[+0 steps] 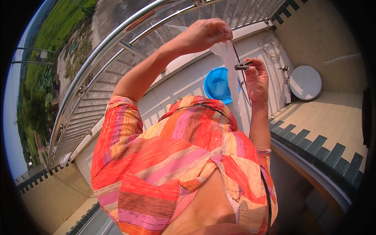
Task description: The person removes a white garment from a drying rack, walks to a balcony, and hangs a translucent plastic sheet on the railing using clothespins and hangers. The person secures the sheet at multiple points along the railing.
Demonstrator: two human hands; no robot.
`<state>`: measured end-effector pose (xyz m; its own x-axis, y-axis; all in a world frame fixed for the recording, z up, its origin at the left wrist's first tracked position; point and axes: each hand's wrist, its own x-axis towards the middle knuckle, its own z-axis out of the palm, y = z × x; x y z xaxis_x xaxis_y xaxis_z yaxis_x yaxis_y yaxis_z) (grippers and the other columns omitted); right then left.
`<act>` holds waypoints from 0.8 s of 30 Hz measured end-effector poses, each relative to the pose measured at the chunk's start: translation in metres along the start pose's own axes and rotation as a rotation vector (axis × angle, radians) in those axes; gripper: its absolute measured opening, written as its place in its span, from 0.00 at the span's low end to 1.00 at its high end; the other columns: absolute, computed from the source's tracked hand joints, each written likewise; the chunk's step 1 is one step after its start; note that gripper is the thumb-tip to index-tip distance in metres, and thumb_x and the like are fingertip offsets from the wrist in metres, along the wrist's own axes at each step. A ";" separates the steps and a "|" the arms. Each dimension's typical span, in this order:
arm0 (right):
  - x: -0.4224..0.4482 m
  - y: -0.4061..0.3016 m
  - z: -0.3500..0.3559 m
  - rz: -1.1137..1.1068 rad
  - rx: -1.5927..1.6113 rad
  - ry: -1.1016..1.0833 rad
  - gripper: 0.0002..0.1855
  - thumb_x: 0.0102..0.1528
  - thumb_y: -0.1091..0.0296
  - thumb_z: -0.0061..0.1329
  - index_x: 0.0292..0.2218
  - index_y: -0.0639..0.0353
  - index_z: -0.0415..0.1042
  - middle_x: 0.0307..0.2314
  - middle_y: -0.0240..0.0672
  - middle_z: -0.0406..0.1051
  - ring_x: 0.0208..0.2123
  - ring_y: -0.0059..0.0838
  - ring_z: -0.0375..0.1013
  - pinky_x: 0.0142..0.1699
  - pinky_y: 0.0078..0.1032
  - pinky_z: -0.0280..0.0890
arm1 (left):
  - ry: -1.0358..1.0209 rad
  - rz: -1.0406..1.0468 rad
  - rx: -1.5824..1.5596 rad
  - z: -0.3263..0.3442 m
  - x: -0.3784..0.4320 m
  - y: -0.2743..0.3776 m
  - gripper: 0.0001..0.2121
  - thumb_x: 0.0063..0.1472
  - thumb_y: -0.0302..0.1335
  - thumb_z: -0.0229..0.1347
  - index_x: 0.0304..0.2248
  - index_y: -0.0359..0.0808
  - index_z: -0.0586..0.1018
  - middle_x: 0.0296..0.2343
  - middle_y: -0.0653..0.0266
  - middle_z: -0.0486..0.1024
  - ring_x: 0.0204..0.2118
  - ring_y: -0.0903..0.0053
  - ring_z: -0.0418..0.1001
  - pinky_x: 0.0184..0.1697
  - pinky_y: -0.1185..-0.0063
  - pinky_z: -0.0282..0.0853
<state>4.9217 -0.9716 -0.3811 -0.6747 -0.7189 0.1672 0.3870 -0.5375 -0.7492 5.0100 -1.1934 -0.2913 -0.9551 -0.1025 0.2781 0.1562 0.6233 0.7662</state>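
Observation:
My left hand [218,33] pinches the upper edge of a thin translucent plastic sheet or bag [229,67] against a thin dark line [246,94]. The plastic hangs down along the line. In my right hand [257,79], a dark grey clothes peg [243,65] is held between thumb and fingers. The peg's jaws lie over the line and the edge of the plastic; whether they grip it I cannot tell. A smaller clip [241,84] sits lower on the same line. Behind the plastic, a blue plastic basin [209,85] stands on the floor, partly covered from view.
A stainless steel railing [97,55] curves along the balcony's outer side. Pale tiles [182,79] cover the floor. By the tan wall stand a satellite dish [305,82] and a coiled pale cable [270,48]. Dark green tile trim [317,144] edges the opening at right.

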 end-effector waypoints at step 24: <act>0.028 -0.039 0.075 -0.517 -1.002 0.155 0.11 0.44 0.74 0.60 0.32 0.58 0.74 0.27 0.29 0.74 0.30 0.18 0.73 0.37 0.18 0.68 | 0.056 0.172 0.215 -0.003 -0.005 0.013 0.06 0.60 0.29 0.53 0.32 0.34 0.77 0.29 0.65 0.73 0.32 0.77 0.74 0.35 0.80 0.69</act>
<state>4.9351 -1.0036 -0.2990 -0.7052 -0.4138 0.5757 -0.5893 -0.1094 -0.8005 5.0175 -1.1877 -0.2811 -0.9027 -0.0203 0.4298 0.2519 0.7849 0.5661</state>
